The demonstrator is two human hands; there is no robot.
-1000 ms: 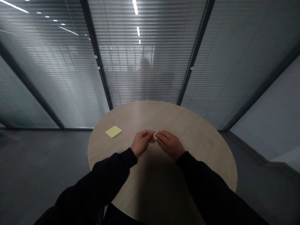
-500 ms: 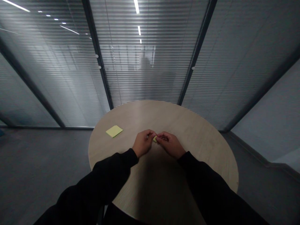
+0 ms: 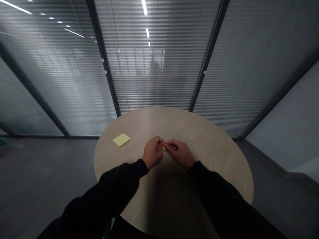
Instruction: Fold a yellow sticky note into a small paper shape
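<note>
Between my two hands, over the middle of the table, is a small piece of yellow paper (image 3: pixel 163 148), mostly covered by the fingers. My left hand (image 3: pixel 153 152) pinches it from the left with thumb and fingertips. From the right, my right hand (image 3: pixel 181 154) grips the same paper, its fingertips meeting those of the left. How the paper is folded cannot be made out. A pad of yellow sticky notes (image 3: pixel 122 139) lies flat to the left, apart from both hands.
The round wooden table (image 3: pixel 219 149) reaches out in front of me. Beyond its far edge stands a glass partition with blinds (image 3: pixel 154 89) and dark frames. A pale wall (image 3: pixel 291 132) rises on the right, and grey floor (image 3: pixel 50 176) surrounds the table.
My left hand has shifted slightly right and turned a little, closer to the right hand. Less of the yellow paper shows between the fingers. The sticky notes have stayed in place.
</note>
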